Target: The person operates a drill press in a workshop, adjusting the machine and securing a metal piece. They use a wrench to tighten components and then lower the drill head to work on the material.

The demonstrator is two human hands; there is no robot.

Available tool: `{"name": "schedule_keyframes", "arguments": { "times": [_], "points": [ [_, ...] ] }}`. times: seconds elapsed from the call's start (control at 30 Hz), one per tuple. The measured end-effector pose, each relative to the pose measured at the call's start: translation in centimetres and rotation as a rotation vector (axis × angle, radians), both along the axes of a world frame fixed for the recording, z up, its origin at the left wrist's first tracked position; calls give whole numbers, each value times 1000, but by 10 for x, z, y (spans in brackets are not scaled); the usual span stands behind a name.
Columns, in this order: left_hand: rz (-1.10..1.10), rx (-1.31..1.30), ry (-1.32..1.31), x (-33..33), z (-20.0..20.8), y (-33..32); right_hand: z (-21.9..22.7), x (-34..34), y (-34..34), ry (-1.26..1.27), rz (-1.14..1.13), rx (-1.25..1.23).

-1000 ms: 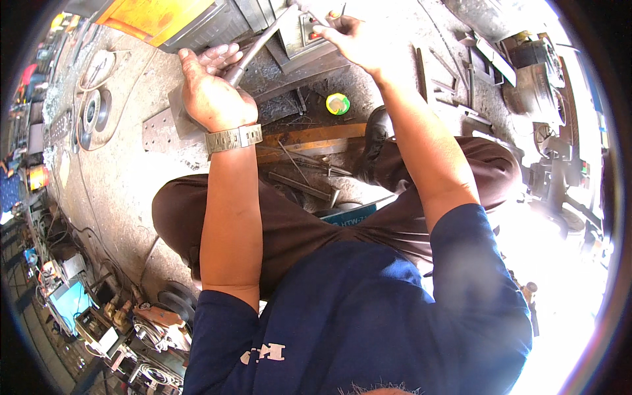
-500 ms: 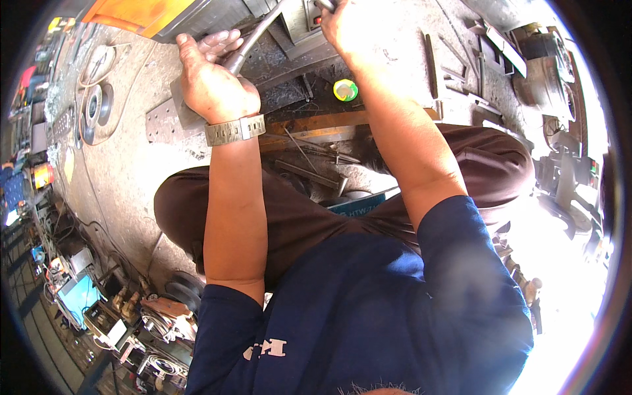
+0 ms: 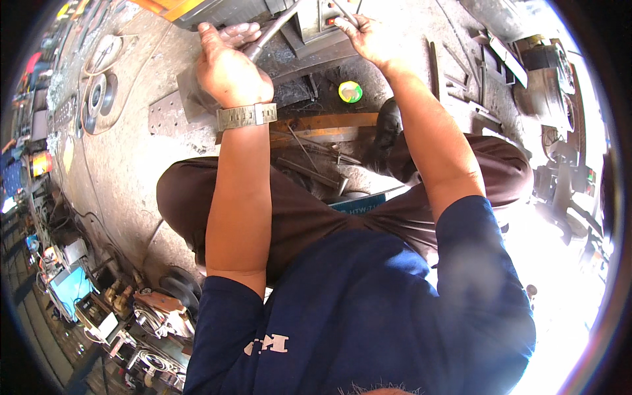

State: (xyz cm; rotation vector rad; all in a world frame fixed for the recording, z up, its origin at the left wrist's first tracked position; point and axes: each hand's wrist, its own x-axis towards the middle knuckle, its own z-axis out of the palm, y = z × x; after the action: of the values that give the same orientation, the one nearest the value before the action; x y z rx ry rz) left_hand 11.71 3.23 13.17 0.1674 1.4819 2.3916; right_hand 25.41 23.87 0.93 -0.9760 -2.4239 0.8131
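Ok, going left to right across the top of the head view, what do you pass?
Round metal discs → perforated metal plate → left hand gripping a metal bar → right hand → green and yellow tape roll just below it → dark round machine part.

- The left hand (image 3: 227,69) is stretched forward near the top of the view, back of the hand up, fingers curled shut in a grip.
- The left wrist is straight, with a metal watch (image 3: 247,116) around it.
- The left forearm runs nearly straight up from the lower middle, bare to the short sleeve.
- The right hand (image 3: 368,36) reaches forward to the top edge, fingers bent; whether they clamp anything cannot be told.
- The right forearm slants up and to the left from the elbow, bare too.
- The hands are apart, at about the same reach.
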Motion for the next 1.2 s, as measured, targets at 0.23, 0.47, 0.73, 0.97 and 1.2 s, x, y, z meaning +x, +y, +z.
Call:
{"name": "schedule_keyframes", "arguments": {
  "times": [0.23, 0.47, 0.73, 0.97, 1.2],
  "points": [
    [-16, -30, 18, -1, 1, 0, 8, -4, -17, 103, -22, -52],
    [6, 84, -21, -2, -9, -1, 12, -3, -16, 57, -8, -93],
    [-126, -66, -155, 9, -30, -9, 31, 13, 18, -229, 13, 33],
    [-81, -247, -337, -16, -110, -51, 27, 19, 37, -183, 75, 18],
    [-1007, -1756, 427, -18, -230, -133, 14, 2, 8, 50, 29, -202]
  ]
}}
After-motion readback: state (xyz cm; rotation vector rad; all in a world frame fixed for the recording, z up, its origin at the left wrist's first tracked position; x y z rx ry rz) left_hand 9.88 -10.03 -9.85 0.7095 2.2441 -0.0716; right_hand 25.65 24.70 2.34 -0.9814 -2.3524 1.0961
